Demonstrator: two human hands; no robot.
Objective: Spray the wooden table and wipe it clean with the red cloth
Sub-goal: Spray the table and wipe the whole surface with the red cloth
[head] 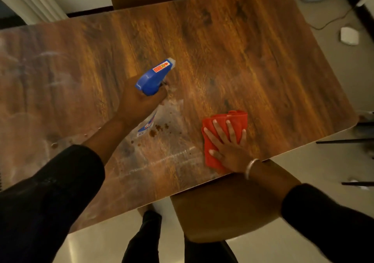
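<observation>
Crumbs remain on our table: left hand grips the spray bottle, right hand presses flat on the cloth.

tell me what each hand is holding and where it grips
The left hand grips the spray bottle round its neck, below the blue head. The right hand holds nothing; it presses flat on the red cloth.

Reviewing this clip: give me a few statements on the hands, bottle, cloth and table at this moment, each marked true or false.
1. The left hand grips the spray bottle. True.
2. The right hand lies flat on the red cloth. True.
3. The cloth lies at the table's far edge. False: it lies near the near edge of the wooden table.
4. Brown crumbs lie between bottle and cloth. True.
5. The bottle's head is green. False: blue.
</observation>
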